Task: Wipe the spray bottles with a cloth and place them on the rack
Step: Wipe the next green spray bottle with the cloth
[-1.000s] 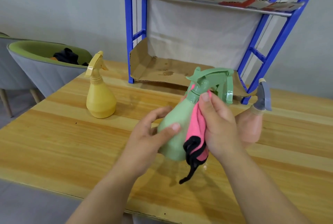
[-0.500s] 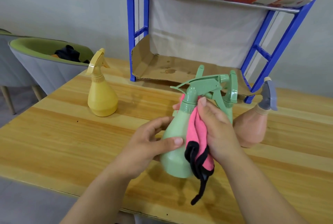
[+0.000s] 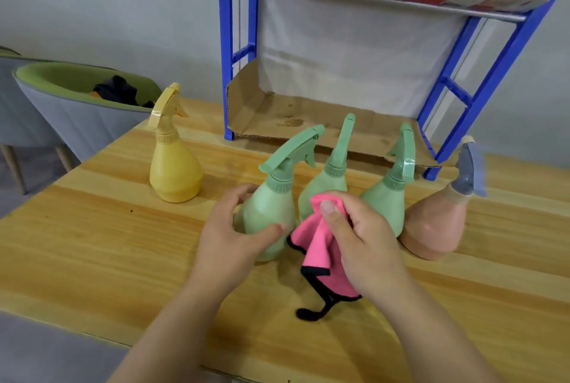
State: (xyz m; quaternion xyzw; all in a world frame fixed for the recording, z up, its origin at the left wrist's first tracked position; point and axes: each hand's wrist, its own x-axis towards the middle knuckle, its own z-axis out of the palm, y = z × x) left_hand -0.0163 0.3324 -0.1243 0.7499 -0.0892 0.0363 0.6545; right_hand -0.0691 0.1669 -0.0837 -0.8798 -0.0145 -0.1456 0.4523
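Observation:
A green spray bottle [image 3: 268, 213] is low over the wooden table [image 3: 92, 243], leaning slightly left, and my left hand [image 3: 228, 234] grips its body. I cannot tell whether its base touches the table. My right hand [image 3: 361, 237] pinches a pink cloth with black trim [image 3: 320, 256] just right of that bottle; the cloth hangs down to the tabletop. Two more green bottles [image 3: 327, 185] [image 3: 385, 200] stand right behind my hands. A yellow bottle [image 3: 174, 173] stands to the left, and a pink bottle with a grey-blue trigger [image 3: 435, 225] to the right.
The blue rack [image 3: 228, 43] stands at the back of the table. Its lower shelf is lined with stained cardboard [image 3: 308, 117] and holds nothing; an upper shelf sits above. A grey-green chair [image 3: 61, 105] with dark items stands to the left, off the table.
The green bottle has come down from mid-air towards the table. The cloth has left the bottle's neck and now hangs beside it. Two green bottles behind have come into sight.

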